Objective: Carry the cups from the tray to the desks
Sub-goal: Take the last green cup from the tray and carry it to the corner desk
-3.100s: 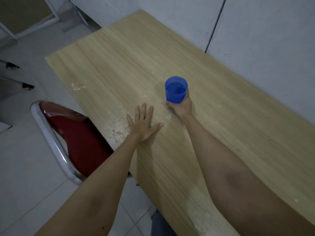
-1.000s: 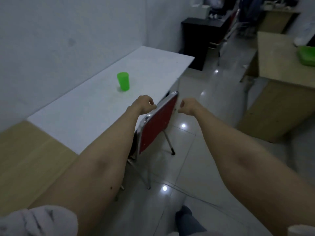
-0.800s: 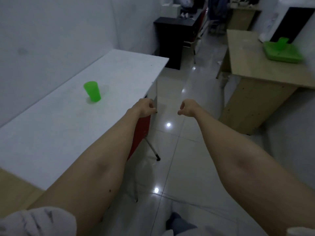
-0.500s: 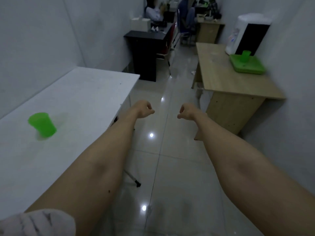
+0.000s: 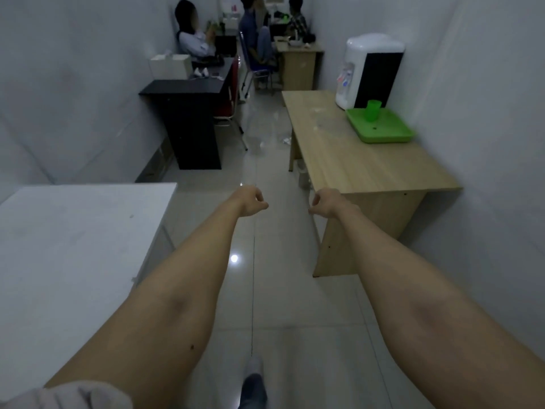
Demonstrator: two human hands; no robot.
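Note:
A green tray [image 5: 383,129] lies on the far right part of a wooden desk [image 5: 354,160], and one green cup [image 5: 373,110] stands upright at its back. Both my arms reach forward over the aisle. My left hand [image 5: 250,201] is loosely curled with nothing in it. My right hand [image 5: 324,201] is curled the same way, empty, just in front of the wooden desk's near corner. A white desk [image 5: 73,237] fills the left side with no cup in view on it.
A white water dispenser [image 5: 368,72] stands behind the tray against the right wall. A black desk [image 5: 188,113] with a red chair [image 5: 233,93] lies ahead on the left. Several people sit at the far end. A glossy tiled aisle [image 5: 265,160] runs between the desks.
The view has swung from the wooden desk with the blue cup, past the white desk with a green cup, to the aisle. That cup has left the view; the tray is nearer.

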